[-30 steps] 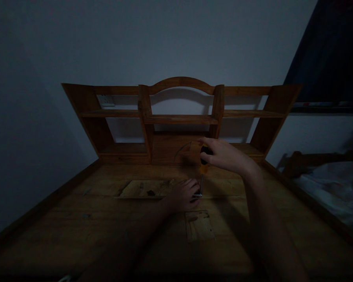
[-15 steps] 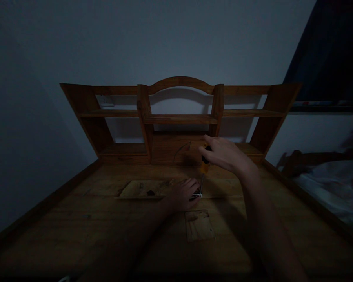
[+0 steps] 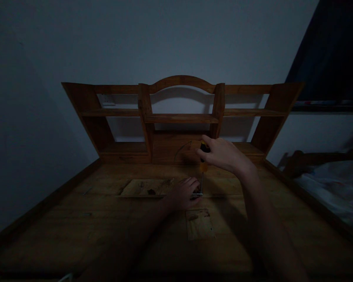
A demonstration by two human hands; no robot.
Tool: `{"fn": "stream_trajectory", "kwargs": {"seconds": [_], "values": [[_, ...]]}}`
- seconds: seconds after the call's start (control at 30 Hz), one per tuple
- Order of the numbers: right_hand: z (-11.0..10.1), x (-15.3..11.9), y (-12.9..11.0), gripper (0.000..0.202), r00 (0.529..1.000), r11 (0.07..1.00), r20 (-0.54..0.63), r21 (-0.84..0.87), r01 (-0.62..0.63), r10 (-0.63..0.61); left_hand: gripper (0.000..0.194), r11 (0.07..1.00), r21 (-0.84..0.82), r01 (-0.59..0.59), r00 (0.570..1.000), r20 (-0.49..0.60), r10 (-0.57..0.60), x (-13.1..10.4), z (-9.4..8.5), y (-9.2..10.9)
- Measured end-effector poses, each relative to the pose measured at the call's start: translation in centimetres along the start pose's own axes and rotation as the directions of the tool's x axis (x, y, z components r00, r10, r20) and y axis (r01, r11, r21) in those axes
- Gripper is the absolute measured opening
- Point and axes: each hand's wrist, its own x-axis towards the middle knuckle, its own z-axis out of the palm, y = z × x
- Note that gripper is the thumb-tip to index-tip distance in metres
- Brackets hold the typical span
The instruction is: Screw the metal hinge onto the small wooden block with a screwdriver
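Note:
My right hand is closed around the black and yellow handle of a screwdriver, which stands nearly upright. Its thin shaft runs down to a small piece with a shiny metal edge, and the tip meets it or sits just at its right end. My left hand presses that piece against the long pale board, its fingers curled over the top. Most of the piece lies hidden under the fingers, so its kind does not show.
A small square wooden piece lies on the wooden desk nearer to me. Thin items, perhaps screws, lie at the left. A wooden shelf unit rises at the back. White plastic-like sheeting is beyond the right edge.
The fingers of my right hand have shifted slightly around the screwdriver handle, which now stands a little straighter. My left hand stays in nearly the same place.

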Motion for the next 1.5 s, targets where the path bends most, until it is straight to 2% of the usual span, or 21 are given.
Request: {"fn": "stream_trajectory", "kwargs": {"seconds": [0.2,0.37,0.5,0.6,0.73,0.83,1.03,1.13,1.27,1.43,1.5], "values": [[-0.2,0.2,0.3,0.038,0.994,0.989,-0.027,0.098,0.106,-0.104,0.038,0.999,-0.042,0.021,0.999,-0.044,-0.023,-0.2,0.3,-0.3],[0.3,0.2,0.4,0.037,0.995,0.994,-0.076,0.078,0.077,-0.071,0.032,0.999,-0.029,0.02,0.999,-0.036,-0.021,-0.1,0.2,-0.1],[0.2,0.2,0.9,0.047,0.998,0.998,-0.055,0.058,0.026,-0.023,0.033,0.999,0.043,0.003,1.0,0.007,-0.003,-0.2,-0.1,0.1],[-0.2,0.1,1.3,0.041,0.996,0.99,-0.037,0.117,0.082,-0.078,0.042,0.994,0.107,0.016,1.0,-0.001,-0.016,-0.4,-0.1,0.0],[-0.7,0.0,1.5,0.03,0.99,0.972,0.007,0.19,0.138,-0.141,0.044,0.992,0.121,0.033,0.999,-0.025,-0.03,-0.5,0.1,-0.2],[-0.6,0.0,1.3,0.027,0.993,0.979,0.008,0.169,0.114,-0.117,0.044,0.994,0.104,0.029,0.999,-0.021,-0.027,-0.5,0.2,-0.4],[0.0,0.1,1.3,0.039,0.999,0.997,-0.011,0.075,0.034,-0.033,0.045,0.996,0.085,0.039,0.999,-0.031,-0.036,-0.4,0.2,-0.6],[-0.2,0.0,1.4,0.03,0.996,0.99,-0.007,0.114,0.088,-0.088,0.045,0.996,0.083,0.032,0.999,-0.032,-0.029,-0.4,0.2,-0.5],[-0.4,-0.1,1.2,0.03,0.99,0.975,0.003,0.174,0.14,-0.142,0.046,0.996,0.08,0.03,0.999,-0.037,-0.027,-0.4,0.1,-0.4],[0.1,0.0,0.9,0.044,0.999,0.995,-0.028,0.088,0.04,-0.038,0.045,0.996,0.081,0.042,0.999,-0.036,-0.039,-0.4,0.4,-0.7],[0.1,-0.1,1.0,0.044,0.999,0.994,-0.016,0.101,0.036,-0.035,0.045,0.996,0.077,0.037,0.999,-0.037,-0.034,-0.5,0.5,-0.8]]}}
